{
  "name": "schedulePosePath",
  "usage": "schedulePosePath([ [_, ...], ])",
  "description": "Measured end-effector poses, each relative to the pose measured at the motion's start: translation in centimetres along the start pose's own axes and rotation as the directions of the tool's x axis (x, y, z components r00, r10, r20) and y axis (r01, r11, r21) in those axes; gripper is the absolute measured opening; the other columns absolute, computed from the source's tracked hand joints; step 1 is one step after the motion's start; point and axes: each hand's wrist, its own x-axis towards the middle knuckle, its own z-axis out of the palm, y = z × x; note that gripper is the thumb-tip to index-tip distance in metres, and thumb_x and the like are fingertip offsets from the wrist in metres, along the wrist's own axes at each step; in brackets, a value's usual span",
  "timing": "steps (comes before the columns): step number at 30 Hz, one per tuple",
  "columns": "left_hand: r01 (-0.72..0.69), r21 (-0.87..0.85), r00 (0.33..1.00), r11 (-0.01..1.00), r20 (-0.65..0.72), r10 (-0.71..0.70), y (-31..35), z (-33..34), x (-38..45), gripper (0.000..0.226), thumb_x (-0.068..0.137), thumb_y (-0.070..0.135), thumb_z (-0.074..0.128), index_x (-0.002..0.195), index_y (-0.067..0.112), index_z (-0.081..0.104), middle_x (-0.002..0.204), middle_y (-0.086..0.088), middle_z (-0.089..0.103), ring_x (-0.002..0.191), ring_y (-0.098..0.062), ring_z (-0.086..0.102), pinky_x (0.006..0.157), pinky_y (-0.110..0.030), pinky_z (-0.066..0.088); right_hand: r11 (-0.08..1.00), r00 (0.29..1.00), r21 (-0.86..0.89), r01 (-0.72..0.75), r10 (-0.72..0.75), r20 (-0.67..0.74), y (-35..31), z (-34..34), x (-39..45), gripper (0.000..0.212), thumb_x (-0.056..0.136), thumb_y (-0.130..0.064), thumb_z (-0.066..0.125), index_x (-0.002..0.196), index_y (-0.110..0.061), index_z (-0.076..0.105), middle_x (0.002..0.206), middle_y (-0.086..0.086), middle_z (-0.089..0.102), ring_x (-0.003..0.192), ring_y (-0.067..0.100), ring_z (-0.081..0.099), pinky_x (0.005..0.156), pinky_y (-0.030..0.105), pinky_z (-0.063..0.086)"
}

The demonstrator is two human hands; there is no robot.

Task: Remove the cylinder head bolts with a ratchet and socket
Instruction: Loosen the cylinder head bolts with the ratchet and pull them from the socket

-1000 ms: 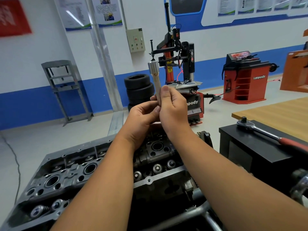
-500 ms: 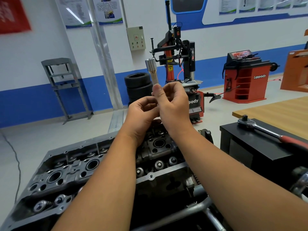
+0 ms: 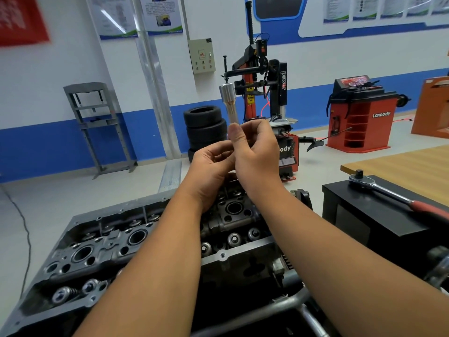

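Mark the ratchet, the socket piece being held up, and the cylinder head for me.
ratchet (image 3: 364, 182): head view, on its round metal head.
socket piece (image 3: 226, 93): head view, on its wide silver top end.
cylinder head (image 3: 107, 249): head view, on the bare grey casting left of the arms.

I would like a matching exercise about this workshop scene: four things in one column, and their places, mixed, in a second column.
Things:
1. ratchet
2. long socket
3. cylinder head
4. stacked tyres

Places:
A. on the floor by the far wall
B. held up by both hands
C. lying on the black box
D. below the forearms

Pairs: 1-C, 2-B, 3-D, 4-A
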Motion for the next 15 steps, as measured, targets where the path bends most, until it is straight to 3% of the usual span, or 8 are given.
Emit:
schedulePosePath([
  [6, 0.045, -0.084, 0.996, 0.995, 0.079, -0.039, 0.37, 0.39, -0.21, 0.023, 0.106, 0.021, 0.058, 0.117, 0.023, 0.079, 0.105, -0.003, 0.079, 0.091, -0.015, 0.076, 0.068, -0.028, 0.06, 0.993, 0.999, -0.11, 0.037, -0.04, -0.031, -0.08, 0.17, -0.02, 0.03, 0.109, -0.029, 0.051, 0.092, -0.009, 0.065, 0.091, 0.006, 0.065, 0.088, 0.023, 0.062, 0.084, 0.048, 0.052],
  [11, -0.031, 0.045, 0.998, 0.998, -0.048, 0.033, 0.26, 0.2, -0.13, 0.022, 0.096, 0.01, 0.073, 0.117, 0.016, 0.079, 0.111, -0.009, 0.08, 0.099, -0.024, 0.078, 0.072, -0.03, 0.062, 0.999, 1.0, -0.049, -0.001, 0.001, -0.004, -0.12, 0.1, -0.2, 0.021, 0.097, -0.039, 0.071, 0.096, -0.021, 0.06, 0.09, -0.004, 0.069, 0.081, 0.01, 0.067, 0.081, 0.04, 0.058],
  [13, -0.024, 0.022, 0.999, 0.999, -0.048, 0.025, 0.28, 0.21, -0.15, 0.021, 0.096, 0.009, 0.073, 0.113, 0.019, 0.08, 0.11, -0.009, 0.08, 0.098, -0.024, 0.078, 0.071, -0.03, 0.061, 0.998, 1.0, -0.069, 0.013, -0.013, 0.004, -0.1, 0.17, -0.24, 0.018, 0.098, -0.035, 0.071, 0.096, -0.021, 0.061, 0.089, -0.006, 0.068, 0.081, 0.009, 0.066, 0.082, 0.04, 0.057],
  [15, 0.032, -0.06, 0.999, 0.998, 0.011, -0.032, 0.47, 0.23, -0.22, 0.02, 0.1, 0.015, 0.067, 0.112, 0.02, 0.081, 0.106, -0.007, 0.08, 0.094, -0.021, 0.076, 0.07, -0.031, 0.061, 0.995, 0.999, -0.092, 0.044, -0.043, 0.009, -0.07, 0.21, -0.22, 0.016, 0.103, -0.031, 0.063, 0.098, -0.015, 0.064, 0.093, 0.0, 0.069, 0.088, 0.017, 0.066, 0.085, 0.046, 0.055],
])
